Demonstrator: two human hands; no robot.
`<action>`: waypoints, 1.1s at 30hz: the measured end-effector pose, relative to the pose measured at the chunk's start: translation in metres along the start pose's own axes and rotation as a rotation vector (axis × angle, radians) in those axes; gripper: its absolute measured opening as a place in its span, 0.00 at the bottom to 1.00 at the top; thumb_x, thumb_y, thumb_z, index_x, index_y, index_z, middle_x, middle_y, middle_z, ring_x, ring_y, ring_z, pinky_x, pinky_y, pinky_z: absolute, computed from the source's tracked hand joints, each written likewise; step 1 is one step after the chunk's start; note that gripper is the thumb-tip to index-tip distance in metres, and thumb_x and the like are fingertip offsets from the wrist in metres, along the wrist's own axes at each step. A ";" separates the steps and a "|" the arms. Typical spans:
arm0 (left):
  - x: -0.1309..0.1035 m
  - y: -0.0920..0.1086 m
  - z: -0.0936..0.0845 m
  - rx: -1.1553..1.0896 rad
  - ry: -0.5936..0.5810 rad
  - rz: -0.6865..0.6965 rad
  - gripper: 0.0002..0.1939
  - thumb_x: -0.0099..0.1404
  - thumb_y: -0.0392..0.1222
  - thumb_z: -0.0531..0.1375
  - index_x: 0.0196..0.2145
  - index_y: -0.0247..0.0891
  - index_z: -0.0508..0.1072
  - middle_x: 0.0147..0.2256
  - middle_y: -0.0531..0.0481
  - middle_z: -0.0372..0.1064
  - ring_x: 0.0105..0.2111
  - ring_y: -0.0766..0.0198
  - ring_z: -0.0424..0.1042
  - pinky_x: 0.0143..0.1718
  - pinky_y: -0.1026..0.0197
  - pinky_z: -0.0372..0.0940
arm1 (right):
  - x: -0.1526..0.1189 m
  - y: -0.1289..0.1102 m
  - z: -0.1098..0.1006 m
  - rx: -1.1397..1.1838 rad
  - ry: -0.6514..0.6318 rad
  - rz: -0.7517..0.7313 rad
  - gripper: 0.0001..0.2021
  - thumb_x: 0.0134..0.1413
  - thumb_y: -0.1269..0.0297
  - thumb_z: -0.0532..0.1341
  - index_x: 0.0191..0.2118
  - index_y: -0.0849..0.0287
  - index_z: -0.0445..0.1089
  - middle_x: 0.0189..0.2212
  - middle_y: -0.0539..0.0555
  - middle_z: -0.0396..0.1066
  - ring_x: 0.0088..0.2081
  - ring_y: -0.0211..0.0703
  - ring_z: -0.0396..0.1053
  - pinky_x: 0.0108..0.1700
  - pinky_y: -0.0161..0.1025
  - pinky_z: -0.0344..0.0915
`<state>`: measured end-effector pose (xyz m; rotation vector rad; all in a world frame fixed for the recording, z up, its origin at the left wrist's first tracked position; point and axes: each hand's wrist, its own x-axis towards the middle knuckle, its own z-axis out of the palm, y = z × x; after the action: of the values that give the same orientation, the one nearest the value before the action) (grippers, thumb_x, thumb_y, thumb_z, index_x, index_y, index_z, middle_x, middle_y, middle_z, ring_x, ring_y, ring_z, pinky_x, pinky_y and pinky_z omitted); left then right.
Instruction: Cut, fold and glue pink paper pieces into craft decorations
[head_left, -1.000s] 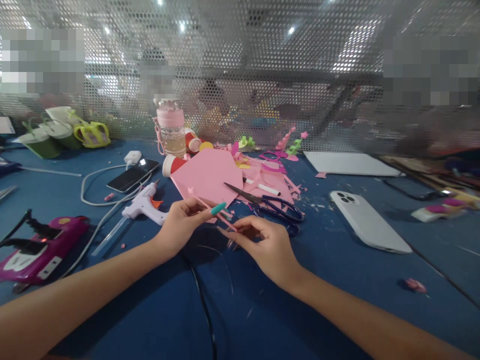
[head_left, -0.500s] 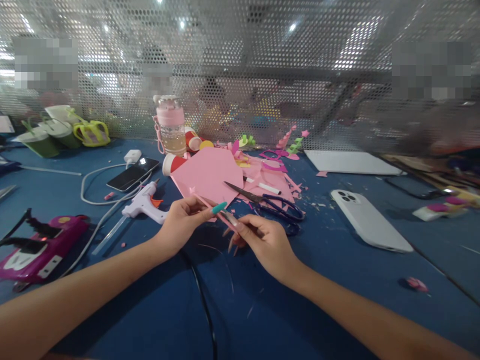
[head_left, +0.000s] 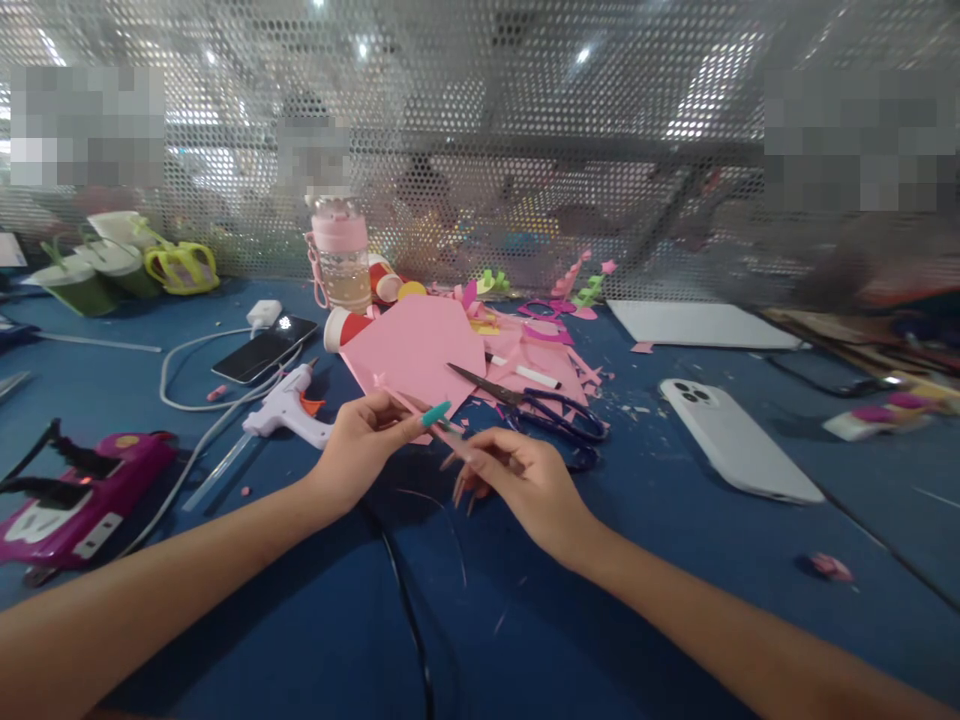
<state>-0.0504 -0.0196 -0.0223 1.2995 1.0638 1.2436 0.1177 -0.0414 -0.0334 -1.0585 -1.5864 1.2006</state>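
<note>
A narrow pink paper strip spans the gap between my two hands. My left hand pinches it between thumb and fingers, with a long teal nail showing on the thumb. At the strip's lower right end, my right hand closes thumb and forefinger on it while the other fingers hang loosely below. Just beyond my hands lies a large pink paper sheet. Dark-handled scissors rest, blades pointing left, on pink scraps by my right hand. A white glue gun lies left of my left hand.
A pink-topped bottle stands behind the sheet, near the perforated metal screen. On the left are a black phone and a magenta power strip with cables. A white phone lies to the right.
The fingers of my right hand have shifted slightly along the strip and spread a little. My left hand keeps its pinch in nearly the same place.
</note>
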 end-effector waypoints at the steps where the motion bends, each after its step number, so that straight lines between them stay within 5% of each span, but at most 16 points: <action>1: 0.000 0.000 0.000 0.000 0.012 0.003 0.12 0.45 0.43 0.66 0.25 0.33 0.73 0.24 0.51 0.73 0.25 0.67 0.71 0.29 0.65 0.68 | 0.000 0.000 0.000 -0.028 0.001 -0.016 0.15 0.45 0.51 0.60 0.27 0.60 0.68 0.19 0.50 0.69 0.20 0.37 0.68 0.23 0.33 0.65; 16: -0.006 0.005 0.002 -0.019 -0.161 0.084 0.06 0.47 0.39 0.65 0.24 0.35 0.76 0.27 0.48 0.75 0.27 0.64 0.73 0.33 0.63 0.69 | -0.004 0.001 0.000 -0.277 0.045 -0.212 0.09 0.52 0.60 0.58 0.28 0.58 0.71 0.20 0.51 0.72 0.21 0.38 0.70 0.26 0.34 0.66; 22: -0.003 0.002 0.000 0.026 -0.045 0.075 0.10 0.46 0.44 0.66 0.25 0.33 0.75 0.24 0.49 0.74 0.25 0.66 0.72 0.29 0.66 0.68 | -0.004 -0.001 0.001 -0.295 0.035 -0.231 0.11 0.53 0.59 0.56 0.29 0.60 0.69 0.21 0.50 0.71 0.22 0.37 0.69 0.25 0.34 0.65; 26: -0.003 0.001 -0.002 0.069 0.026 0.116 0.12 0.50 0.46 0.63 0.23 0.32 0.71 0.22 0.50 0.73 0.24 0.66 0.72 0.27 0.66 0.68 | 0.000 0.003 -0.004 -0.382 0.193 -0.357 0.10 0.56 0.61 0.53 0.32 0.60 0.67 0.26 0.52 0.70 0.27 0.38 0.69 0.31 0.36 0.66; 29: -0.010 0.002 -0.003 0.301 -0.064 0.401 0.08 0.55 0.40 0.60 0.24 0.32 0.70 0.23 0.49 0.72 0.24 0.68 0.71 0.27 0.67 0.67 | 0.010 0.011 -0.012 -0.510 0.326 -0.463 0.08 0.55 0.64 0.53 0.37 0.60 0.65 0.31 0.55 0.70 0.34 0.42 0.68 0.38 0.41 0.66; 33: -0.021 0.006 -0.004 0.598 -0.325 1.075 0.01 0.57 0.32 0.58 0.29 0.31 0.69 0.25 0.48 0.71 0.27 0.67 0.70 0.31 0.64 0.67 | 0.022 0.019 -0.017 -0.672 0.307 -0.595 0.13 0.52 0.64 0.55 0.44 0.60 0.62 0.41 0.59 0.68 0.46 0.48 0.64 0.48 0.50 0.61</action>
<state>-0.0567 -0.0407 -0.0187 2.6357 0.4584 1.3951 0.1304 -0.0127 -0.0463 -0.9900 -1.9039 0.0900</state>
